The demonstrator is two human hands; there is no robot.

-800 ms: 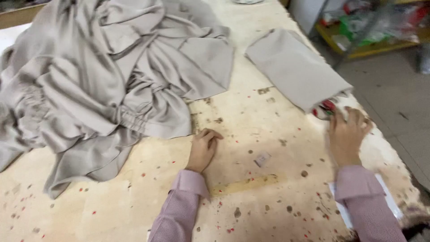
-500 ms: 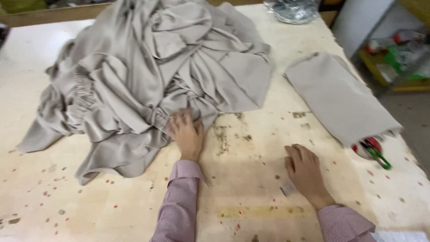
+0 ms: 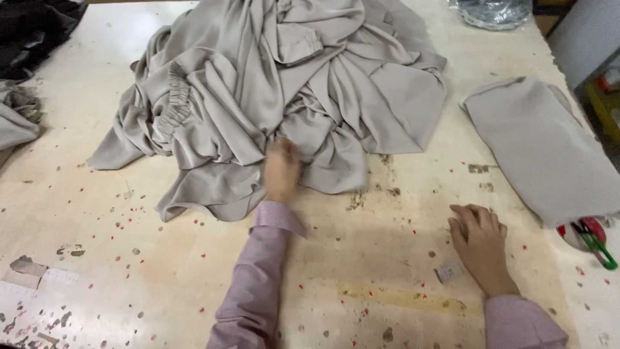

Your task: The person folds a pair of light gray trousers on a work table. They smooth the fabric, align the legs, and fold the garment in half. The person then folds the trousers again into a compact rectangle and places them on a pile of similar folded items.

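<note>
— Where was the left hand (image 3: 282, 169) at that moment?

— On the near edge of the big heap of beige satin cloth (image 3: 284, 84), at the middle of the worn table (image 3: 161, 271). The hand was blurred, so I could not tell whether the fingers had closed on a fold or only pressed against it; it touched the cloth, that much was plain.

— And the cloth itself?

— Crumpled in a wide pile across the far half of the table, with a gathered, elastic-looking band (image 3: 175, 97) showing on its left side (the folds ran every way, so no clear shape could be made out).

— The right hand (image 3: 481, 242)?

— Flat on the bare tabletop, well apart from the heap, fingers loosely spread and curled a little, holding nothing. A small pale tag (image 3: 447, 272) lay just beside its wrist, touching or nearly so.

— What else lay about?

— A folded beige piece (image 3: 542, 145) of duller fabric lay to the right, running toward the table's edge. At its near end sat a red round thing with a green-handled snipper (image 3: 595, 240) on it. A clear plastic bag (image 3: 494, 11) sat at the far right corner, dark cloth (image 3: 35, 22) at the far left corner, and another scrap of grey-beige cloth (image 3: 16, 119) at the left edge. Both sleeves were pale pink with fine stripes, and the tabletop was speckled with red dots and chipped patches.
</note>
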